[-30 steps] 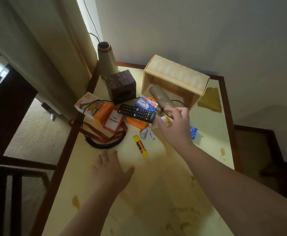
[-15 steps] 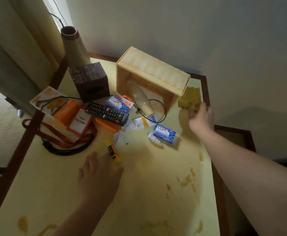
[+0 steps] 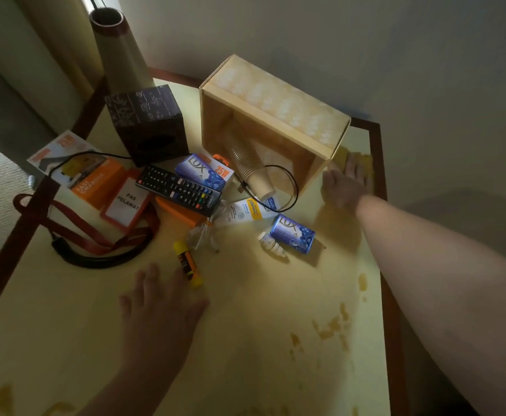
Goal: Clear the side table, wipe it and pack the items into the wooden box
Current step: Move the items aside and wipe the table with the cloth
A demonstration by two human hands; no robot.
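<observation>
The wooden box (image 3: 275, 97) lies on its side at the back of the stained side table (image 3: 260, 340), with a stack of paper cups (image 3: 250, 166) poking out of it. My right hand (image 3: 343, 186) reaches past the box's right end and lies flat on the yellow cloth (image 3: 366, 159) at the table's far right edge. My left hand (image 3: 160, 304) rests flat on the table, just beside a yellow glue stick (image 3: 187, 264). A black remote (image 3: 179, 190), two blue soap boxes (image 3: 292, 234), a white tube (image 3: 245, 210) and a small bottle (image 3: 271, 243) lie in the middle.
A dark tissue box (image 3: 148, 124) and a tall cone-shaped vase (image 3: 116, 46) stand at the back left. Orange boxes (image 3: 95, 181), a card holder with a red lanyard (image 3: 95, 235) and a black cable (image 3: 287, 187) lie left of centre. Brown stains (image 3: 330, 328) dot the near right.
My right hand let go of the small items in the middle and moved right and back onto the yellow cloth. My left hand stayed flat on the table.
</observation>
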